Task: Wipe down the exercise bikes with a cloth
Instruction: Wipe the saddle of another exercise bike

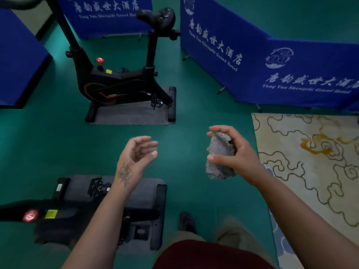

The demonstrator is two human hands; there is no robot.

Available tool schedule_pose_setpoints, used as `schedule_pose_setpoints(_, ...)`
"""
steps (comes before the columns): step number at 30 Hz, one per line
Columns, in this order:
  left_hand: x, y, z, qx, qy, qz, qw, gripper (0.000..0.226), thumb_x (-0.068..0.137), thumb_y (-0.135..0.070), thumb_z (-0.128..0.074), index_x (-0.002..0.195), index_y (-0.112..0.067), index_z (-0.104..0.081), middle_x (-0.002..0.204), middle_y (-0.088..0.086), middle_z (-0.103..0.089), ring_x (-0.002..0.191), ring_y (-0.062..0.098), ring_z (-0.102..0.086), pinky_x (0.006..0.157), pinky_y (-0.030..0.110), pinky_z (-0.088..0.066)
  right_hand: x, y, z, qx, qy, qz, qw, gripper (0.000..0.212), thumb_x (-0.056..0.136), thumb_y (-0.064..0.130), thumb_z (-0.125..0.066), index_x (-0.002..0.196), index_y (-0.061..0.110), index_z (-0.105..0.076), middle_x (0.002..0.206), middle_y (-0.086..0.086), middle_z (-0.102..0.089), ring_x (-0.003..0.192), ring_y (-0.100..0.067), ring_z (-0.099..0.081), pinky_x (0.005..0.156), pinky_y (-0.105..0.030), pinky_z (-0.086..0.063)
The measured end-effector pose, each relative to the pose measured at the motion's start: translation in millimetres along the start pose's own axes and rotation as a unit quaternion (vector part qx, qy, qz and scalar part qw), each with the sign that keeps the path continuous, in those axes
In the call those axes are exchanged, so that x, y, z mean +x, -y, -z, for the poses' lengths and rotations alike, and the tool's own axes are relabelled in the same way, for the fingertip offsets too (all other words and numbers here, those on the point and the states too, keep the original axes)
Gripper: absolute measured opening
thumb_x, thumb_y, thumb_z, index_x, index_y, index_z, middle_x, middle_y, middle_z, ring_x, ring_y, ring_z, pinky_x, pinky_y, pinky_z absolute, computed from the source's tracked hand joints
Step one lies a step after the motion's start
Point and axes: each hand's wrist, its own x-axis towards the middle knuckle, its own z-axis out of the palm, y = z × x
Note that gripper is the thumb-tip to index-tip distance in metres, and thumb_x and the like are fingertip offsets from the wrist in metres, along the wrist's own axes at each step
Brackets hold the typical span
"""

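Observation:
A grey waffle-textured cloth (219, 156) is bunched in my right hand (235, 152), held at chest height over the green floor. My left hand (136, 154) hovers beside it, palm turned inward, fingers apart and holding nothing. A black exercise bike (116, 84) with a red knob and a black saddle stands on a grey mat ahead at upper left. A second black bike (81, 214) with a red knob lies close below my left forearm, partly hidden by the arm.
Blue hotel-branded barrier panels (242, 61) fence the back and right. A cream patterned rug (314, 162) covers the floor at right. A blue-covered table edge (17, 61) stands at left. My shoe (186, 222) rests on the green floor (48, 148).

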Motion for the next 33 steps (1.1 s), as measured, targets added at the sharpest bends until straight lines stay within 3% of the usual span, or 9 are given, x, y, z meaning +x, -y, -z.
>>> schedule_pose_setpoints(4, 25.9, -5.9, 1.8, 0.015, -0.028, 0.006, 0.999, 0.042, 0.085, -0.017, -0.077, 0.124, -0.017, -0.064, 0.124, 0.009, -0.077, 0.117, 0.028, -0.072, 0.098, 0.03, -0.057, 46.7, 2.5, 9.6, -0.021, 0.031, -0.017, 0.999, 0.082, 0.067, 0.036, -0.094, 0.141, 0.043, -0.058, 0.144, 0.007, -0.056, 0.133, -0.023, -0.059, 0.115, -0.059, -0.045)
schedule_pose_setpoints(7, 51.8, -7.4, -4.5, 0.018, -0.057, 0.009, 0.998, 0.043, 0.084, -0.016, -0.077, 0.124, -0.013, -0.063, 0.123, 0.01, -0.076, 0.115, 0.027, -0.073, 0.096, 0.027, -0.057, 93.0, 4.1, 18.5, -0.059, 0.039, -0.012, 0.997, 0.076, 0.073, 0.028, -0.095, 0.139, 0.044, -0.061, 0.141, 0.007, -0.052, 0.131, -0.003, -0.052, 0.119, -0.039, -0.04)
schedule_pose_setpoints(9, 70.7, -10.6, -12.5, 0.022, -0.065, 0.005, 0.998, 0.044, 0.084, -0.016, -0.077, 0.125, -0.012, -0.062, 0.124, 0.011, -0.075, 0.115, 0.026, -0.073, 0.097, 0.028, -0.058, 125.0, 2.4, 26.8, -0.06, 0.031, -0.006, 0.998, 0.072, 0.078, 0.014, -0.092, 0.138, 0.04, -0.063, 0.136, 0.005, -0.057, 0.126, 0.0, -0.054, 0.113, -0.034, -0.043)
schedule_pose_setpoints(12, 111.5, -16.5, -29.8, 0.025, -0.093, 0.003, 0.995, 0.046, 0.084, -0.017, -0.078, 0.127, -0.011, -0.062, 0.126, 0.01, -0.075, 0.116, 0.023, -0.073, 0.099, 0.029, -0.057, 182.9, 3.1, 48.3, -0.023, 0.035, -0.003, 0.999, 0.07, 0.08, 0.002, -0.088, 0.136, 0.038, -0.065, 0.135, 0.005, -0.065, 0.116, -0.009, -0.068, 0.103, -0.037, -0.056)
schedule_pose_setpoints(15, 155.9, -22.5, -51.6, 0.033, -0.111, 0.004, 0.993, 0.046, 0.084, -0.019, -0.078, 0.127, -0.015, -0.063, 0.126, 0.007, -0.075, 0.116, 0.023, -0.072, 0.099, 0.031, -0.057, 236.8, 4.7, 75.0, 0.033, 0.061, -0.009, 0.998, 0.074, 0.082, -0.009, -0.082, 0.141, 0.03, -0.06, 0.127, 0.002, -0.068, 0.101, -0.014, -0.077, 0.087, -0.031, -0.063)
schedule_pose_setpoints(19, 213.0, -32.4, -75.8, 0.04, -0.135, -0.002, 0.99, 0.049, 0.083, -0.017, -0.078, 0.129, -0.012, -0.062, 0.129, 0.008, -0.074, 0.118, 0.024, -0.071, 0.099, 0.03, -0.057, 300.5, -0.4, 107.2, 0.046, 0.081, -0.011, 0.996, 0.073, 0.082, -0.005, -0.084, 0.134, 0.04, -0.061, 0.122, -0.002, -0.07, 0.104, -0.03, -0.076, 0.092, -0.052, -0.063)
schedule_pose_setpoints(22, 251.0, -37.4, -83.7, 0.048, -0.145, 0.004, 0.988, 0.052, 0.082, -0.018, -0.079, 0.131, -0.014, -0.062, 0.134, 0.003, -0.072, 0.122, 0.021, -0.069, 0.099, 0.03, -0.057, 346.9, -4.9, 122.3, 0.051, 0.094, -0.02, 0.994, 0.065, 0.082, 0.0, -0.085, 0.131, 0.037, -0.063, 0.123, -0.01, -0.069, 0.107, -0.042, -0.073, 0.091, -0.064, -0.059)
schedule_pose_setpoints(29, 340.8, -38.0, -66.2, 0.072, -0.153, 0.019, 0.985, 0.065, 0.077, -0.042, -0.083, 0.137, -0.027, -0.062, 0.146, -0.006, -0.064, 0.135, 0.012, -0.062, 0.113, 0.048, -0.052, 441.5, -1.7, 112.9, 0.043, 0.127, -0.036, 0.99, 0.052, 0.085, -0.001, -0.083, 0.123, 0.031, -0.069, 0.118, -0.005, -0.071, 0.106, -0.042, -0.073, 0.092, -0.066, -0.057)
schedule_pose_setpoints(33, 419.0, -35.4, -31.6, 0.079, -0.138, 0.021, 0.987, 0.072, 0.077, -0.048, -0.082, 0.143, -0.032, -0.059, 0.149, -0.011, -0.062, 0.14, 0.007, -0.057, 0.118, 0.05, -0.048, 513.5, 3.8, 93.3, 0.029, 0.105, -0.053, 0.993, 0.051, 0.083, 0.005, -0.086, 0.122, 0.033, -0.069, 0.116, -0.005, -0.073, 0.106, -0.041, -0.073, 0.091, -0.065, -0.058)
